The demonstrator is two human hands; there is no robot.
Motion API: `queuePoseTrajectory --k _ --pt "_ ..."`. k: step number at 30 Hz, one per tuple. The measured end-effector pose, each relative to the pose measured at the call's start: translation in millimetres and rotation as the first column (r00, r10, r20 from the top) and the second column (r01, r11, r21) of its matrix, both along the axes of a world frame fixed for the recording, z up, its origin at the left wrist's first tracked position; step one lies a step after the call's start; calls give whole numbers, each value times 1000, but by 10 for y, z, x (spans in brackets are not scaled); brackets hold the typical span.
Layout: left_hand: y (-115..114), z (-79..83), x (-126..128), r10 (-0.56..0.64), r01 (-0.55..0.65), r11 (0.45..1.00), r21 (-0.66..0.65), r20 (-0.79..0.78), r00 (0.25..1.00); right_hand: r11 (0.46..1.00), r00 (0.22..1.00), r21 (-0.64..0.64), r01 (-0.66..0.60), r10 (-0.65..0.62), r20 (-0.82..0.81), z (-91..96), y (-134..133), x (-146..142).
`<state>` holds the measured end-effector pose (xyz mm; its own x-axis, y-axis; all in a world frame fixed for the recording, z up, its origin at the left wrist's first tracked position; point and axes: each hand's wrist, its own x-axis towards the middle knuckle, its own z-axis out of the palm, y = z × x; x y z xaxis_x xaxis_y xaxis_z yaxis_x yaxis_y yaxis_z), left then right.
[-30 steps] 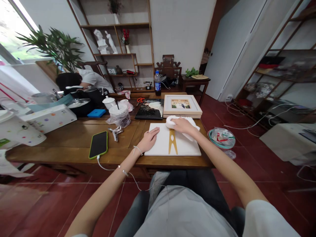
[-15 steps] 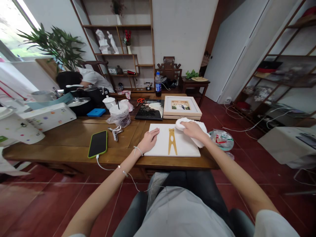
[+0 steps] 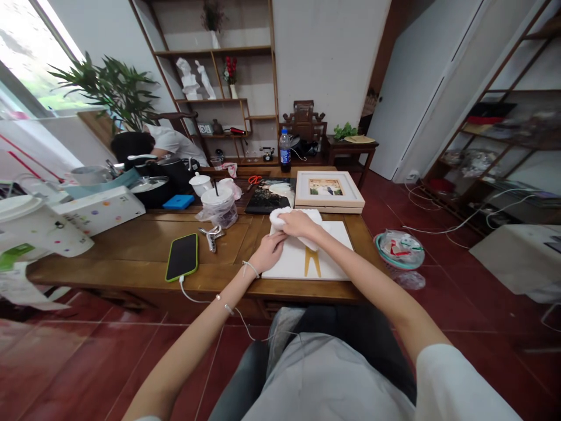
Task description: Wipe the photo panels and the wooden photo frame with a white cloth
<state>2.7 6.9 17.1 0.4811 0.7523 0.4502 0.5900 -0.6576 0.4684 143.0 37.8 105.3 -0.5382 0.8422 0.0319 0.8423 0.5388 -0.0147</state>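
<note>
A white board [image 3: 337, 263] lies on the wooden table near its front edge, with a flat golden figure [image 3: 312, 264] on it whose upper part is hidden. My left hand [image 3: 270, 252] lies flat and open on the board's left edge. Bunched in my right hand [image 3: 298, 224] is a white towel [image 3: 316, 216], pressed to the board's upper left part. The towel and my right fingers sit right beside my left fingertips; whether they touch I cannot tell.
Framed pictures [image 3: 331, 202] and a dark panel [image 3: 267, 202] lie behind the board. To the left are a charging phone [image 3: 182, 257], a bagged cup [image 3: 221, 204] and pots. A basin [image 3: 400, 248] stands on the right. A person [image 3: 175, 143] leans over at the far left.
My right hand has carried the towel leftward across the top of the board, up to my left hand. The left hand stays on the board's edge. The view has shifted slightly.
</note>
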Motion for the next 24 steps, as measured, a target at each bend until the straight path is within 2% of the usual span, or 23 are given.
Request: queuePoseTrajectory --k 9,13,16,19,24 --pt "14 -100 -5 32 -31 999 -40 24 999 972 972 61 226 -229 44 -107 -437 926" --pt "14 -109 10 48 -47 998 -42 33 998 949 947 88 303 -310 88 -133 -687 1161" --pt "7 -106 19 61 -60 997 -45 27 998 958 956 75 277 -283 81 -128 -818 1150" --pt "3 -103 17 51 -50 998 -39 22 998 979 981 58 195 -195 -7 -165 -831 964" --pt "-6 -66 12 43 -42 998 -45 14 999 993 996 99 -70 75 -41 -326 -596 543"
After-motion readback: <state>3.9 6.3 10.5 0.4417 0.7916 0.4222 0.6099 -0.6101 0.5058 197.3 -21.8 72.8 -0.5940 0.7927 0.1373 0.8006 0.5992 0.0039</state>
